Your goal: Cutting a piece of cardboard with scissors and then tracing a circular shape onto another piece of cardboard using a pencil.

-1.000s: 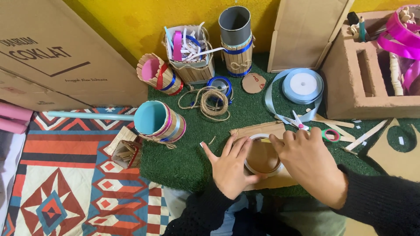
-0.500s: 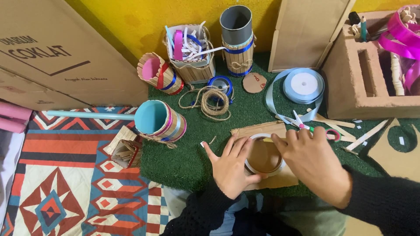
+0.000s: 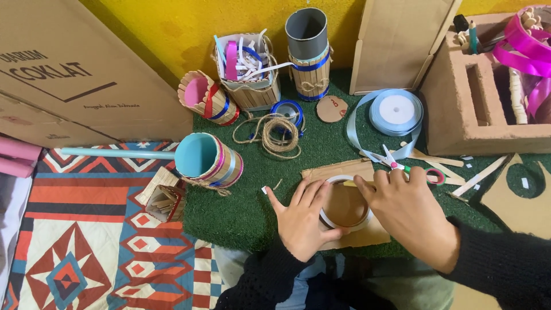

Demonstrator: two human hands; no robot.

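Both hands press a white ring (image 3: 345, 204) flat onto a piece of brown cardboard (image 3: 338, 172) lying on the green turf mat (image 3: 252, 201). The left hand (image 3: 301, 221) has its fingers (image 3: 304, 192) spread along the ring's left edge, thumb curled under it. The right hand (image 3: 410, 215) holds its fingers together over the ring's upper right rim. Just beyond those fingertips lie scissors (image 3: 402, 163) and a blue ribbon spool (image 3: 396, 112).

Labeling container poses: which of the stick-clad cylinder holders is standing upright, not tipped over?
The grey-lined holder at the back by the yellow wall stands upright. The pink-lined one and the light-blue-lined one lie on their sides.
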